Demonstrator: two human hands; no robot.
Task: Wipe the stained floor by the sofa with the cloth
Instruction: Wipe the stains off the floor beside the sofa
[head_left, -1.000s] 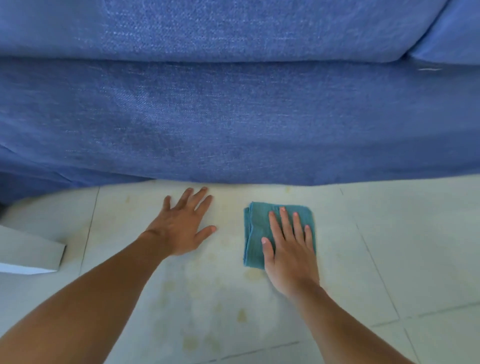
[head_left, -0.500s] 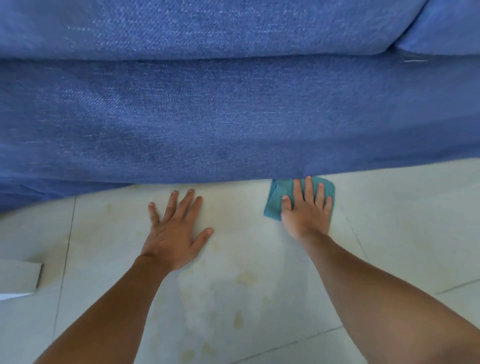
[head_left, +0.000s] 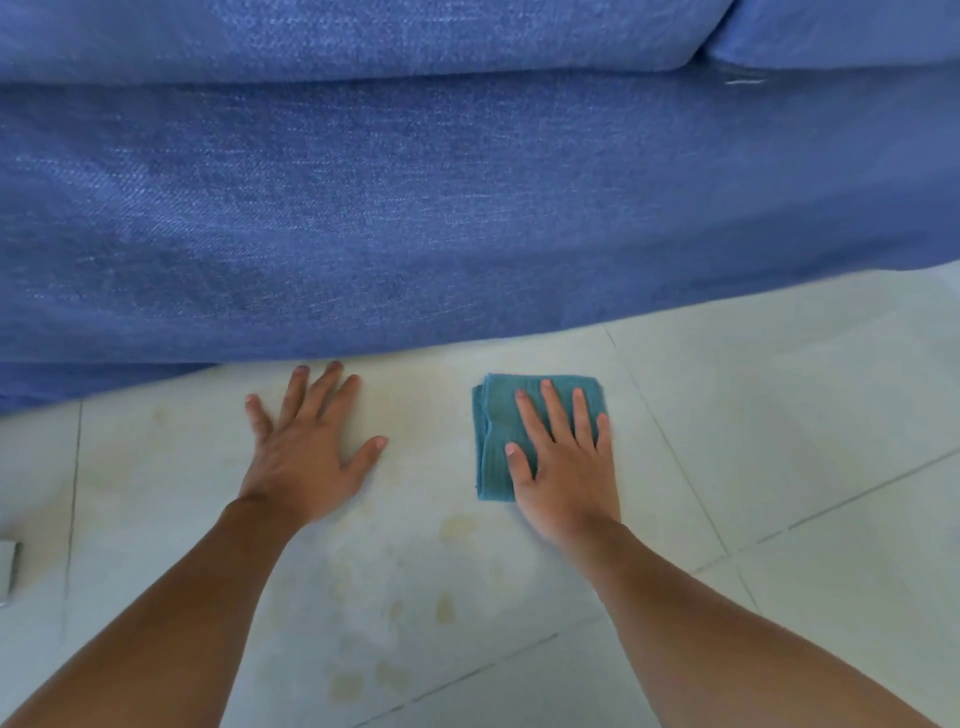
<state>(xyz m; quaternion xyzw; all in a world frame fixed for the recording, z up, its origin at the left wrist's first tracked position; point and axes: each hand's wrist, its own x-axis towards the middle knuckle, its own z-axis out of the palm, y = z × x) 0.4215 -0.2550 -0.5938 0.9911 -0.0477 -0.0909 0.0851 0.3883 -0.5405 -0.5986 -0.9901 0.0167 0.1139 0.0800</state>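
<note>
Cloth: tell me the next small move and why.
Probably drag the cloth back toward the body under the flat right hand: yellowish stains lie just nearer than it on the floor, while the left hand braces beside.

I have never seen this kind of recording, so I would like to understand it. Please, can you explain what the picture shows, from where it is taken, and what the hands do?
There is no machine here. A person wears a camera on the head, so the one picture looks forward and down at the person's own two bare arms. The big blue shape at the top is a sofa. Below it is a pale tiled floor with yellowish stains. The left hand lies flat on the floor, fingers spread, holding nothing. The right hand presses flat on a folded teal cloth, open palm down, no closed grip around it. The cloth lies close to the sofa's edge, not touching it.
</note>
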